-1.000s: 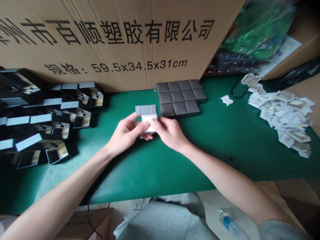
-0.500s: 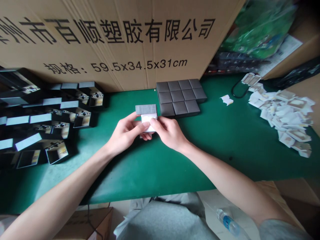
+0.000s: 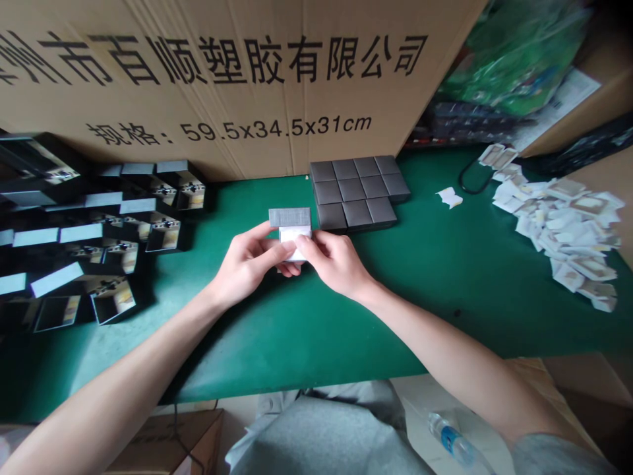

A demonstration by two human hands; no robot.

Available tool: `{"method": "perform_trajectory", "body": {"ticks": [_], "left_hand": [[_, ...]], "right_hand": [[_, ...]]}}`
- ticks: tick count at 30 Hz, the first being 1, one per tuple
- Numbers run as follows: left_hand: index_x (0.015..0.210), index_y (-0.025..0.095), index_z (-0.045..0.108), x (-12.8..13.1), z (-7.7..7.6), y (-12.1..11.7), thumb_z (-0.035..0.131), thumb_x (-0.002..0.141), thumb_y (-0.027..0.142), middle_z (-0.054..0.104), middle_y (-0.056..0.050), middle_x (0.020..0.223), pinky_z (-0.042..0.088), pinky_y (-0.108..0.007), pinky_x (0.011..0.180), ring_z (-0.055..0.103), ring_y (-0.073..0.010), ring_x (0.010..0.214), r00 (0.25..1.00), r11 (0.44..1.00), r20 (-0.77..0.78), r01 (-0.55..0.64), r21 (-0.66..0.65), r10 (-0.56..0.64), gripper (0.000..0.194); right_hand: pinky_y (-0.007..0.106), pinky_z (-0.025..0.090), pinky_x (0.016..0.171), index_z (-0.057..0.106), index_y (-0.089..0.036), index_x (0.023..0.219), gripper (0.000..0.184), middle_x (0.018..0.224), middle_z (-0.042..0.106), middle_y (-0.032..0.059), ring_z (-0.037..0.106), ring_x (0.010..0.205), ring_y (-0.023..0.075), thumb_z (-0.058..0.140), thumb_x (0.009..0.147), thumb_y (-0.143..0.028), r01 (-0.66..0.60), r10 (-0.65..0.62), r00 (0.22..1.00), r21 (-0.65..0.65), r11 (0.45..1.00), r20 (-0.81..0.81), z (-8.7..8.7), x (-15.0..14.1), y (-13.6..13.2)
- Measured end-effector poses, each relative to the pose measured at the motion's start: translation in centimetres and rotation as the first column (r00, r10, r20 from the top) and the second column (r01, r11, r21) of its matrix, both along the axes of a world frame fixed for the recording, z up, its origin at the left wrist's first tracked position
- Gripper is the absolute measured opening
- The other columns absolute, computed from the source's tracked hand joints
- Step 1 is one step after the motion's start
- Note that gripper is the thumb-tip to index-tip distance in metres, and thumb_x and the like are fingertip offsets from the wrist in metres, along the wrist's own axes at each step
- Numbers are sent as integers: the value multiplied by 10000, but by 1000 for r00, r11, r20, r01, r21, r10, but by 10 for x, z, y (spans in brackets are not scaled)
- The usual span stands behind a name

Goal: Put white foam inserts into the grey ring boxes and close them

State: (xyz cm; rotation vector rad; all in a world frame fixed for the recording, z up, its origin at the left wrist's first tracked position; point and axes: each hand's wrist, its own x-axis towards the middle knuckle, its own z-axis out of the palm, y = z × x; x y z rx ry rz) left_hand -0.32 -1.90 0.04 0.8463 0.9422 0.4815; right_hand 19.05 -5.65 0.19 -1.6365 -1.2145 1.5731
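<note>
Over the middle of the green table, my left hand point(image 3: 250, 264) and my right hand point(image 3: 336, 260) hold one small box point(image 3: 289, 217) between them. Its grey lid stands raised on the far side. A white insert point(image 3: 291, 235) covers the box's opening, and both thumbs press on it side by side. My left fingers wrap round the box's left side and underneath; the right fingers are mostly hidden behind it. Just beyond my right hand sits a block of closed dark boxes point(image 3: 353, 191) in rows.
Rows of open black boxes point(image 3: 163, 227) stand at the left. To the right lies a heap of white inserts point(image 3: 568, 227), with one loose white piece point(image 3: 449, 197) nearer. A large cardboard carton point(image 3: 237, 86) walls the back of the green table point(image 3: 316, 343). A plastic bottle point(image 3: 455, 443) lies below the edge.
</note>
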Motion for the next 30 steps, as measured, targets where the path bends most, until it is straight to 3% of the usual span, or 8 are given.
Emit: {"method": "perform_trajectory", "body": {"ticks": [12,22,26,30], "left_hand": [[1161,148,658,5,6,1,804,905,422,794,-46,771,656,-274,642,797,-226,684,997,998,-57,-48,-48,45,403],[1063,186,647,2,-1,-2,808,904,405,779,-20,771,632,-263,628,779,-204,666,996,994,-13,-90,-66,89,315],[1037,181,663,3,-2,-1,789,913,440,777,-21,788,626,-262,623,765,-187,659,995,994,-27,-101,-52,99,314],[1134,161,675,3,-3,0,751,938,483,780,-37,795,618,-264,611,753,-180,641,995,998,-81,-58,17,59,385]], "right_hand": [[263,311,558,513,-210,681,500,599,522,-34,414,579,97,568,985,-603,-5,5,1000,19,1000,21,-3,0,-1],[263,402,614,634,-191,832,423,735,684,10,564,654,127,623,968,-591,1,-5,993,-35,999,-120,-2,0,-3],[265,404,609,643,-186,816,433,732,698,17,582,646,132,630,959,-594,-11,8,996,-31,999,-93,-3,1,-3],[257,395,593,636,-189,802,419,715,692,6,597,634,127,620,965,-574,-37,36,998,-16,999,-59,-2,0,-3]]}}
